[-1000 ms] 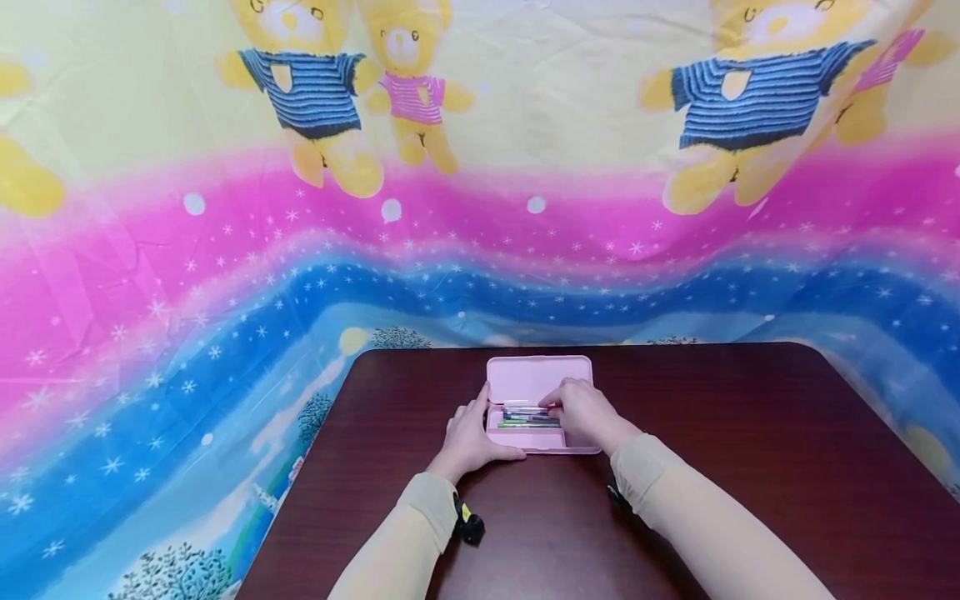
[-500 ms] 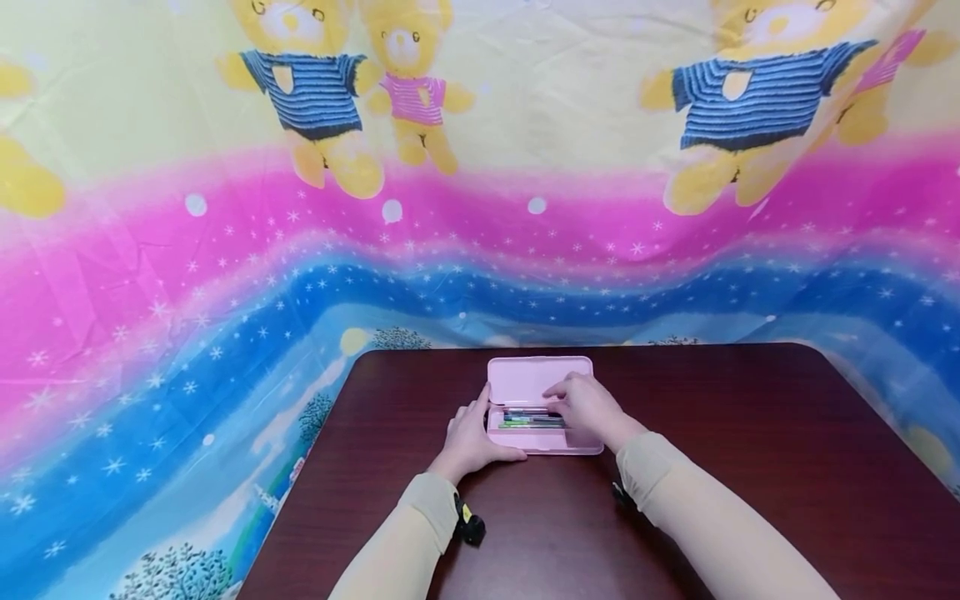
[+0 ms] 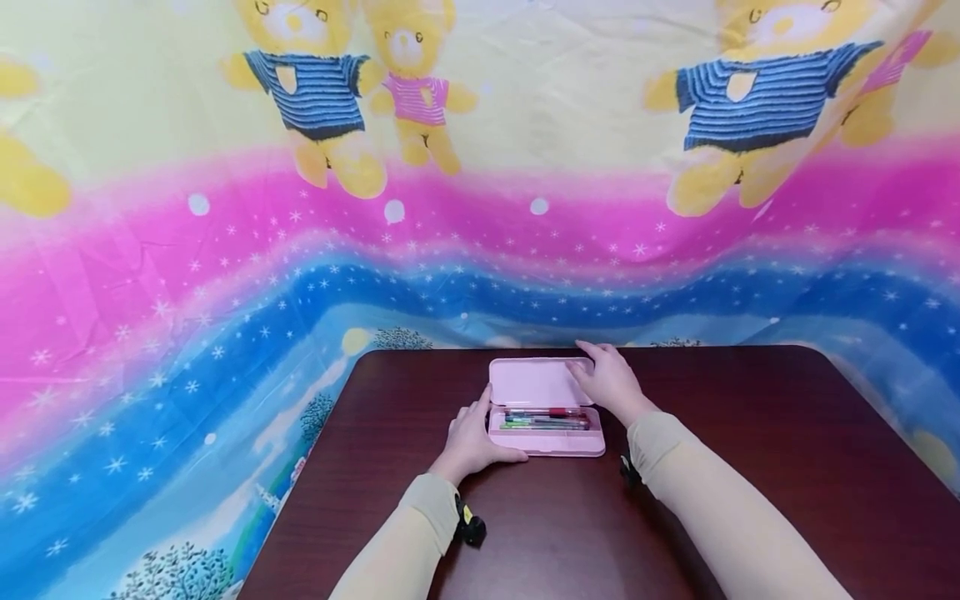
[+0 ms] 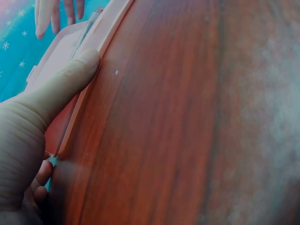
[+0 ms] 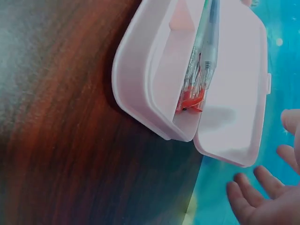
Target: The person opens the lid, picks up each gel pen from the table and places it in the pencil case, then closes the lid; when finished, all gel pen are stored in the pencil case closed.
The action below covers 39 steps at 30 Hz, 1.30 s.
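A pink pencil case point(image 3: 546, 442) lies open on the dark wooden table point(image 3: 750, 433), its lid point(image 3: 534, 382) folded back flat. Several pens point(image 3: 543, 418) lie in its tray. My left hand point(image 3: 472, 437) holds the case's left end, thumb point(image 4: 70, 79) pressed along the front wall and fingers at the end. My right hand point(image 3: 609, 382) hovers at the lid's far right corner with fingers spread. In the right wrist view the fingers point(image 5: 262, 197) sit just off the lid point(image 5: 234, 93), beside the pens point(image 5: 201, 61); whether they touch it is unclear.
The table's far edge runs just behind the lid. A bright cloth point(image 3: 480, 208) printed with bears hangs behind it and drapes down the left side. A black wrist strap point(image 3: 471, 529) shows on my left sleeve.
My right hand has lifted out of the tray and moved back and right to the lid's far corner, uncovering the pens. The left hand has stayed put.
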### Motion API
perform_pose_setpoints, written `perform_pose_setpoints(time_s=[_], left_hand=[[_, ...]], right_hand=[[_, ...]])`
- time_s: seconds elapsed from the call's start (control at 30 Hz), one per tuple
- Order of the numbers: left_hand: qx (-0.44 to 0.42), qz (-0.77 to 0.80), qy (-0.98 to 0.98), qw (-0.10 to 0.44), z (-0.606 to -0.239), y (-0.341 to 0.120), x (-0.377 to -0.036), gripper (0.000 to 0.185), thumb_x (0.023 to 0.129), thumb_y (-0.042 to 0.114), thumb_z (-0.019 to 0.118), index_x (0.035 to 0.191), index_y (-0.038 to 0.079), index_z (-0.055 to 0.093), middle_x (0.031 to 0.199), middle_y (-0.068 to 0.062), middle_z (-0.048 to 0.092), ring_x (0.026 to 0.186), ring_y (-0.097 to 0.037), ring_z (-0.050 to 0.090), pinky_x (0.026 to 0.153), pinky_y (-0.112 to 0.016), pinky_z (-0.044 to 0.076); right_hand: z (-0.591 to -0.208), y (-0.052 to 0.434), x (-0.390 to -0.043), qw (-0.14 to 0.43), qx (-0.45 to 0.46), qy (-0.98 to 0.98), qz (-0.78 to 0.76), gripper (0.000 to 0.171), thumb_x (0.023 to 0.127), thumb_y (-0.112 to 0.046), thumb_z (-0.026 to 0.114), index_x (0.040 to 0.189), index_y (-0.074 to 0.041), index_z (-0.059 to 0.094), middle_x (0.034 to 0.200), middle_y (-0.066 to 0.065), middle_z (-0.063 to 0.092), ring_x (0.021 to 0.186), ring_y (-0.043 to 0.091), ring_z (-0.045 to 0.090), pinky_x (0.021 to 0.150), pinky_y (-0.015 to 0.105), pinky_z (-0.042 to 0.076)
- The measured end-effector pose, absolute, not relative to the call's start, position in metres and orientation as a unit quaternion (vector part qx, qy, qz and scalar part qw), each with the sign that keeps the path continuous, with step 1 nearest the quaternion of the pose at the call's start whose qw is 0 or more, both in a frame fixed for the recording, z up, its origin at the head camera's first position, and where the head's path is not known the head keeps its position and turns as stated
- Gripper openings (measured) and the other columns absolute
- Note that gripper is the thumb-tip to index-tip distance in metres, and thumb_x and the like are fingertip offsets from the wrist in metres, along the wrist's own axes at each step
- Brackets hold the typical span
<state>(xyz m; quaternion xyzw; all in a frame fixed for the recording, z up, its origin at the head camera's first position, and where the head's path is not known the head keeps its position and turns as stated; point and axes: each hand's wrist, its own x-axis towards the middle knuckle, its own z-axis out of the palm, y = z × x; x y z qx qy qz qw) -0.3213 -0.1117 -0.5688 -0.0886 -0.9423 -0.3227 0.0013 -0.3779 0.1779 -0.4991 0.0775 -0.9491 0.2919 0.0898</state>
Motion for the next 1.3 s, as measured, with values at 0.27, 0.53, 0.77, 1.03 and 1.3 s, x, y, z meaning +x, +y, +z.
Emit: perform_pose_setpoints(time_s=[0.27, 0.53, 0.77, 1.03, 1.3], left_hand=[[-0.093, -0.338, -0.937, -0.001, -0.573, -0.107, -0.321, 0.156, 0.059, 0.075, 0.099, 0.179, 0.027, 0.013, 0.168, -0.003, 0.052, 0.144, -0.032, 0.051, 0.12, -0.06, 0.044], [-0.086, -0.35, -0.933, 0.004, -0.571, -0.107, -0.318, 0.159, 0.057, 0.076, 0.1, 0.179, 0.034, 0.006, 0.155, -0.001, 0.061, 0.141, -0.031, 0.051, 0.119, -0.061, 0.044], [-0.094, -0.356, -0.93, 0.015, -0.571, -0.109, -0.318, 0.16, 0.056, 0.076, 0.101, 0.178, 0.039, 0.004, 0.152, 0.002, 0.063, 0.134, -0.027, 0.053, 0.114, -0.059, 0.046], [-0.1, -0.364, -0.926, 0.022, -0.575, -0.112, -0.321, 0.158, 0.053, 0.076, 0.102, 0.177, 0.041, 0.011, 0.144, 0.012, 0.066, 0.126, -0.019, 0.054, 0.11, -0.052, 0.046], [-0.095, -0.357, -0.929, 0.022, -0.575, -0.115, -0.322, 0.152, 0.055, 0.076, 0.101, 0.177, 0.039, 0.018, 0.151, 0.007, 0.062, 0.131, -0.021, 0.053, 0.111, -0.05, 0.046]], right_hand=[[-0.501, 0.177, -0.384, 0.028, 0.047, -0.954, 0.294, 0.073, 0.111, -0.051, 0.058, 0.169, -0.009, 0.044, 0.163, 0.03, 0.054, 0.151, 0.054, 0.05, 0.122, 0.068, 0.043], [-0.491, 0.178, -0.373, 0.062, 0.041, -0.94, 0.333, 0.061, 0.113, -0.049, 0.058, 0.162, -0.013, 0.057, 0.148, 0.028, 0.068, 0.141, 0.051, 0.06, 0.119, 0.066, 0.047], [-0.499, 0.18, -0.358, 0.112, 0.06, -0.923, 0.362, 0.048, 0.111, -0.04, 0.065, 0.15, -0.013, 0.07, 0.141, 0.028, 0.07, 0.129, 0.047, 0.065, 0.111, 0.063, 0.052], [-0.507, 0.18, -0.343, 0.153, 0.058, -0.913, 0.374, 0.039, 0.108, -0.035, 0.071, 0.14, -0.013, 0.077, 0.109, 0.018, 0.07, 0.086, 0.028, 0.057, 0.077, 0.039, 0.046], [-0.51, 0.177, -0.327, 0.159, 0.07, -0.908, 0.381, 0.037, 0.106, -0.035, 0.075, 0.136, -0.014, 0.08, 0.122, 0.018, 0.073, 0.1, 0.032, 0.068, 0.085, 0.043, 0.054]])
